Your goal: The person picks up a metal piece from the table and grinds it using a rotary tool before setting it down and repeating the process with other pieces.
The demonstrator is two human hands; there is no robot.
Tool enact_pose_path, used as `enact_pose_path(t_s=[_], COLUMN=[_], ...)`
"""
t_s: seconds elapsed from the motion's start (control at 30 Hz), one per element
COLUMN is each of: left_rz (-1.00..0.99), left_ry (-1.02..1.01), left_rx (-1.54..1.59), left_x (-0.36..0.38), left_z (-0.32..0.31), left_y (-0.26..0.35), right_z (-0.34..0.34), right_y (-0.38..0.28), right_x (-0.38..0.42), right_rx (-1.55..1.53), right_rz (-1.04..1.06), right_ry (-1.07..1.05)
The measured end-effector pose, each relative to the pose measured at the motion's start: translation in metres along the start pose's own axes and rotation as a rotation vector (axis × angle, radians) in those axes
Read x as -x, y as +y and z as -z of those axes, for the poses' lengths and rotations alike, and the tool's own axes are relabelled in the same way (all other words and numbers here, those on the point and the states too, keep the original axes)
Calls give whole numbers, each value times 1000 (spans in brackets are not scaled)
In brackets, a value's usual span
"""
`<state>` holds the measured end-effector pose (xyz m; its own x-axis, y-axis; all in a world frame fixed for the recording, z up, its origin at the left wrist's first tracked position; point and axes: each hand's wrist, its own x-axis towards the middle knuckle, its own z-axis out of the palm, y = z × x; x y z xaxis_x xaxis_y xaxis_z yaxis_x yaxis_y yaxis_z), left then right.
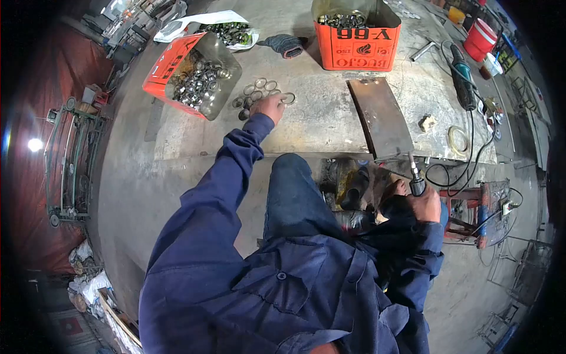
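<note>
My left hand [270, 108] reaches over the metal table, its fingers closed on the edge of a metal ring [288, 98]. Several similar rings [258, 95] lie in a cluster just beyond and left of it. Low at the right, below the table's front edge, my right hand [425, 205] is wrapped round a tool with a black ribbed collar [417, 186] and a metal shaft pointing up. The shaft's tip is by the near corner of a dark steel plate [382, 118]. Most of the tool's body is hidden by the hand.
An orange tin [162, 76] lies tipped with metal rings inside; another orange tin [358, 56] stands upright. A white bag [203, 17] of rings, a dark glove [285, 45], a corded power tool [463, 76], a coil [458, 140] and a red bucket [480, 39] are around.
</note>
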<state>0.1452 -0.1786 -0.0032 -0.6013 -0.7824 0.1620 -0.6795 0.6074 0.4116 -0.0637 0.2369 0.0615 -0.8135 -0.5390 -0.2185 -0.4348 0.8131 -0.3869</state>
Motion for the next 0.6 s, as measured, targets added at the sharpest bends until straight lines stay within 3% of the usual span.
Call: enact_pose_path(t_s=[0.17, 0.23, 0.37, 0.43, 0.57, 0.6], left_rz=[-70, 4, -124, -56, -219, -118], left_ry=[167, -65, -38, -94, -100, -173], left_rx=[-6, -304, -313, -203, -61, 246], left_x=[-27, -24, -42, -33, -31, -25], left_z=[-20, 13, -3, 1, -27, -27], left_y=[-16, 20, 21, 47, 57, 66], right_z=[-6, -2, -5, -1, 2, 2], right_y=[8, 2, 13, 9, 5, 7], right_x=[-2, 2, -1, 0, -1, -1], right_rx=[16, -21, -25, -56, -93, -91], right_rz=[50, 47, 31, 58, -3, -8], right_ry=[38, 29, 49, 25, -10, -28])
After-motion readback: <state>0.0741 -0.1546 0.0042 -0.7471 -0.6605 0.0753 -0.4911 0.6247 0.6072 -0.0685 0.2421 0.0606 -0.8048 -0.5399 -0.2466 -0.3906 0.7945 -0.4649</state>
